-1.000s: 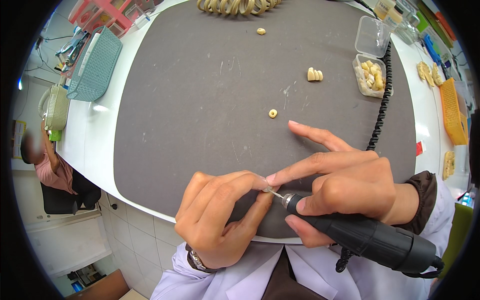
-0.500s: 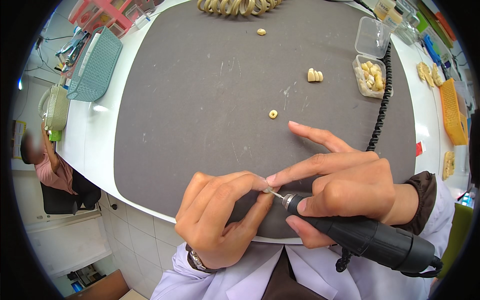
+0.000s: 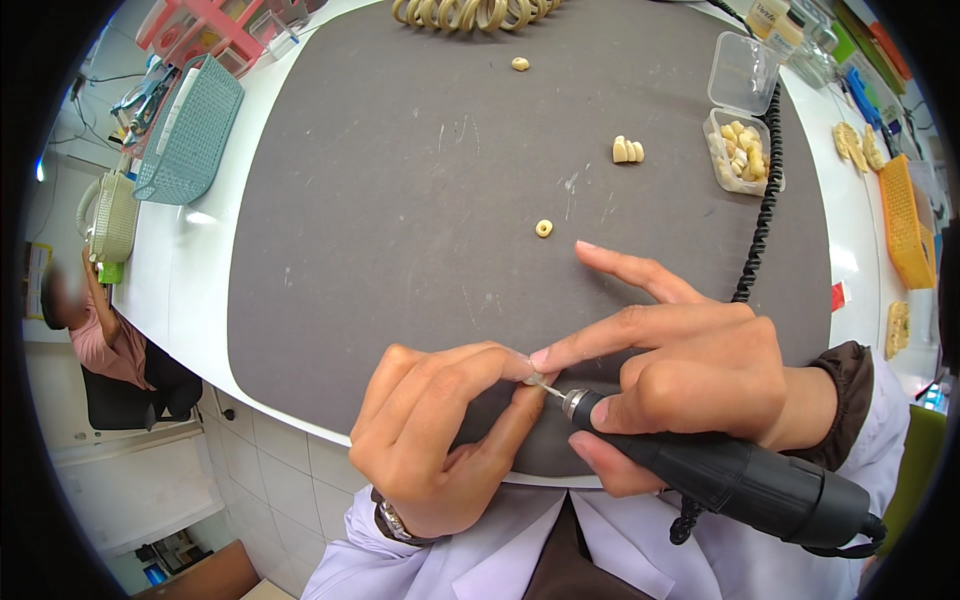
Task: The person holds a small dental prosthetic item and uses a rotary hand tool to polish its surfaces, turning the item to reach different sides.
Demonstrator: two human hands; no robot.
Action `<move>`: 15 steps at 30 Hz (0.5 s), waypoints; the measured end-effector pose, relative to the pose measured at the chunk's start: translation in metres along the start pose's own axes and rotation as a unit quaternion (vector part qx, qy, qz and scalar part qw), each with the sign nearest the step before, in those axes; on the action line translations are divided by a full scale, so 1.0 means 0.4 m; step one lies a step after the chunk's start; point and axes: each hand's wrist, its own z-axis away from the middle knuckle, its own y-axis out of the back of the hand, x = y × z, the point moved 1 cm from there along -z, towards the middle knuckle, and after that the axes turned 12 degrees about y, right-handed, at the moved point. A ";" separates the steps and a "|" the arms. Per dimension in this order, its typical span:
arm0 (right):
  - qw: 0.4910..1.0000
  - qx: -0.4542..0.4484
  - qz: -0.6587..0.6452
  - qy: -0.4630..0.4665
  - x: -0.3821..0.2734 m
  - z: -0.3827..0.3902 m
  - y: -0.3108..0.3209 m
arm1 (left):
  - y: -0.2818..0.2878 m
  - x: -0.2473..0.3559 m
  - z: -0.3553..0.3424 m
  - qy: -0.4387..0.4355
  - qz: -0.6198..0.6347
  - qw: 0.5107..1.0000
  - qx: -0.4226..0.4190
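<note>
Between the thumb and index fingertip of my left hand point(image 3: 440, 425) is pinched a small pale dental crown point(image 3: 536, 379), mostly covered by the fingers. My right hand point(image 3: 700, 375) is closed round a black rotary handpiece point(image 3: 745, 480), whose thin bur point(image 3: 550, 389) points left and meets the crown. One right fingertip rests against the left index fingertip, and another finger stretches out over the mat. Beyond the hands, a ring-shaped crown point(image 3: 544, 229) lies on the mat. Farther off are a joined block of tooth crowns point(image 3: 628, 150) and another single crown point(image 3: 520, 64).
A grey mat point(image 3: 350, 220) covers the white table. At right stand an open clear box point(image 3: 738, 150) of crowns, a coiled black cord point(image 3: 757, 235) and an orange basket point(image 3: 905, 225). A blue basket point(image 3: 190, 130) is at left, a beige coiled hose point(image 3: 475, 12) far. Another person point(image 3: 105, 345) sits left.
Both hands keep almost the same pose, the bur still at the crown. The whole view has shifted very slightly; nothing has been picked up or let go.
</note>
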 end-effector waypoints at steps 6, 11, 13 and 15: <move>1.000 -0.003 0.000 -0.002 0.002 0.002 -0.002 | -0.001 -0.002 0.001 -0.001 -0.002 1.000 0.000; 1.000 -0.004 -0.002 -0.001 0.002 -0.001 -0.001 | -0.002 -0.001 0.001 0.005 -0.003 1.000 0.001; 1.000 -0.006 -0.002 -0.002 -0.001 -0.003 0.002 | -0.001 0.000 0.000 0.003 -0.002 1.000 0.000; 1.000 -0.006 -0.001 -0.002 -0.002 -0.004 0.002 | 0.000 0.000 -0.001 0.002 0.001 1.000 -0.001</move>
